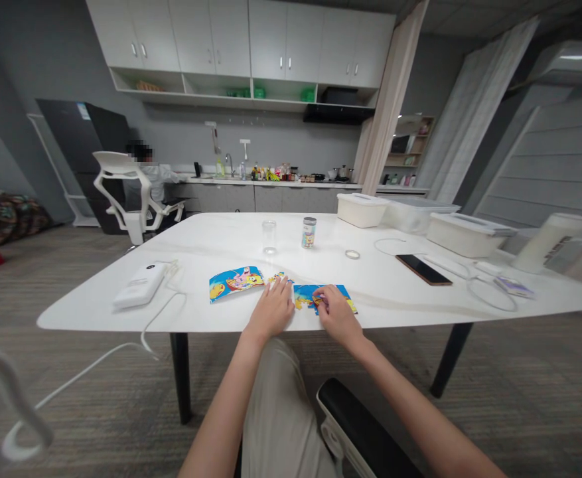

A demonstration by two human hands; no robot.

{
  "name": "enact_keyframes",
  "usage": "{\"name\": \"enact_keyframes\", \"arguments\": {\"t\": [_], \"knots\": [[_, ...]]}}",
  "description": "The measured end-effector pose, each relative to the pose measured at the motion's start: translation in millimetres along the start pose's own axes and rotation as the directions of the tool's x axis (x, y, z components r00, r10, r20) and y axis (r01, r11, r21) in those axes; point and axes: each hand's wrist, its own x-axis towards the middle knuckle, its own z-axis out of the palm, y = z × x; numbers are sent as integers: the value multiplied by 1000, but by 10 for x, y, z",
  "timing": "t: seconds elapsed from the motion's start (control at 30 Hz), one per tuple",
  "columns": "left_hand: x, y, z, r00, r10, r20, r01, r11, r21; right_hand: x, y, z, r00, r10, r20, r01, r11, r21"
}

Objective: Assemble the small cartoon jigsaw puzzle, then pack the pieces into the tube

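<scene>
A partly assembled jigsaw puzzle (339, 290), blue with yellow patches, lies near the table's front edge. Over it is my right hand (338, 315), thumb and fingertips pinched on a small puzzle piece that they mostly cover. My left hand (272, 308) rests palm down just left of the puzzle, fingers stretched out. Small loose puzzle pieces (277, 275) lie at its fingertips, some of them hidden under the hand. Further left is a curved picture sheet (237, 281) with cartoon figures on blue, its lower edge slightly raised off the table.
Behind the puzzle stand a clear jar (269, 238) and a printed can (308, 233), with a tape ring (352, 254) nearby. A phone (423, 269), cables and storage boxes (464, 234) occupy the right side. A white power bank (141, 285) lies left. A person (154, 179) sits beyond.
</scene>
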Motion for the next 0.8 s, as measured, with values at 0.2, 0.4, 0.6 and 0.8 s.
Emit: {"name": "enact_keyframes", "arguments": {"t": [0.2, 0.4, 0.6, 0.8], "knots": [[93, 7, -98, 998, -14, 64, 13, 1000, 4, 0, 26, 35, 1000, -10, -8, 9, 999, -52], [42, -12, -113, 999, -6, -47, 3, 998, -65, 5, 30, 38, 1000, 1, -17, -3, 997, -78], [47, -127, -128, 990, -109, -88, 76, 947, -312, 18, 18, 22, 999, 27, -34, -31, 994, -107], [27, -222, -151, 961, -261, -91, 142, 748, -648, 4, 46, 13, 996, 65, -62, -71, 992, -100]]}}
